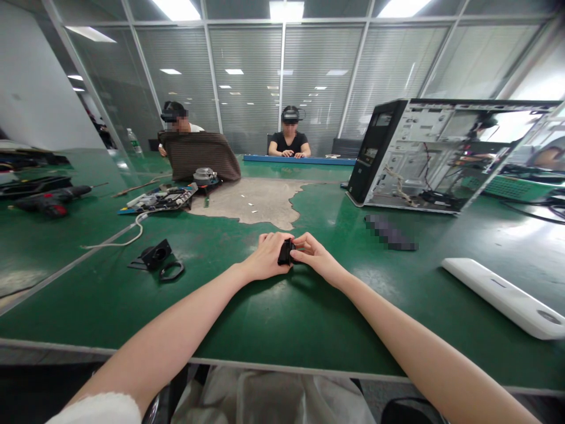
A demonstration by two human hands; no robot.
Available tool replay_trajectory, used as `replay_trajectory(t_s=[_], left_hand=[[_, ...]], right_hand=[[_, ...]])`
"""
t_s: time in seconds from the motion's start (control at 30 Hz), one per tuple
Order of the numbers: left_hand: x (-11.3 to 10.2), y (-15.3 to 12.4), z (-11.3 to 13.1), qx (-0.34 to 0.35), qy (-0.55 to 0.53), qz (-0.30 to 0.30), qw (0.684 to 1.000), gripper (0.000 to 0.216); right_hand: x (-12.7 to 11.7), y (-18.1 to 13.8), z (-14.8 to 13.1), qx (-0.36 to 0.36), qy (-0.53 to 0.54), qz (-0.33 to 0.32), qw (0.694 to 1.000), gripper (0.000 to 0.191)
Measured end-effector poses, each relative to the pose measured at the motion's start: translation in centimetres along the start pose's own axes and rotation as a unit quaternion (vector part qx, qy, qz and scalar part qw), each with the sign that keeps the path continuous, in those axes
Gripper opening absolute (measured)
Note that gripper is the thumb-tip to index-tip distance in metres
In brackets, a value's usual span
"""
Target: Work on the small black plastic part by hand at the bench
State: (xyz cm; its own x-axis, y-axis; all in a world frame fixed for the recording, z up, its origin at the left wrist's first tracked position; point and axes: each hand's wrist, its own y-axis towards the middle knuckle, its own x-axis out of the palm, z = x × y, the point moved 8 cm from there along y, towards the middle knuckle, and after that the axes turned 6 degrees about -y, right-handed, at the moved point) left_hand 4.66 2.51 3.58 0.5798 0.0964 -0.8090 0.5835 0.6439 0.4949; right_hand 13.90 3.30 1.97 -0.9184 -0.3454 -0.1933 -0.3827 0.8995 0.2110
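Observation:
Between my two hands is a small black plastic part [285, 253], just above the green tabletop near the middle. My left hand [267, 256] wraps round its left side, fingers over the top. From the right, my right hand [315, 256] pinches the same part with thumb and fingertips. Much of the part is hidden by my fingers, and I cannot make out its exact kind. To the left on the table lie a black plastic bracket-like piece [154, 255] and a black ring [172, 271].
An opened computer case [384, 156] stands at the right, a white elongated device [503, 294] in front of it. Circuit boards [161, 199] with a white cable lie at left, near a power drill [53, 200]. Two people [289, 141] sit across the table.

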Motion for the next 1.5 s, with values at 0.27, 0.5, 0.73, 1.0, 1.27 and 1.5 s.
replay_trajectory(t_s=[0.27,0.5,0.73,1.0,1.27,1.5], left_hand=[[0.0,0.0,0.1,0.006,0.0,0.006,1.0,0.056],[0.0,0.0,0.0,0.005,0.0,0.002,1.0,0.057],[-0.1,0.0,0.0,0.004,-0.001,-0.001,1.0,0.056],[-0.1,0.0,0.0,0.004,-0.001,0.001,1.0,0.056],[-0.2,0.0,0.1,0.007,0.003,0.003,1.0,0.057],[-0.1,0.0,0.0,0.006,0.003,0.005,1.0,0.056]], right_hand=[[-0.3,0.3,0.9,0.013,-0.013,-0.003,1.0,0.029],[0.1,0.0,0.2,-0.008,0.005,-0.026,1.0,0.036],[0.0,0.2,0.6,0.002,-0.002,0.002,1.0,0.029],[0.0,0.2,0.7,0.003,-0.002,-0.017,1.0,0.029],[0.1,0.0,0.1,-0.009,0.004,-0.01,1.0,0.025],[-0.2,0.4,1.0,0.009,-0.012,0.015,1.0,0.028]])
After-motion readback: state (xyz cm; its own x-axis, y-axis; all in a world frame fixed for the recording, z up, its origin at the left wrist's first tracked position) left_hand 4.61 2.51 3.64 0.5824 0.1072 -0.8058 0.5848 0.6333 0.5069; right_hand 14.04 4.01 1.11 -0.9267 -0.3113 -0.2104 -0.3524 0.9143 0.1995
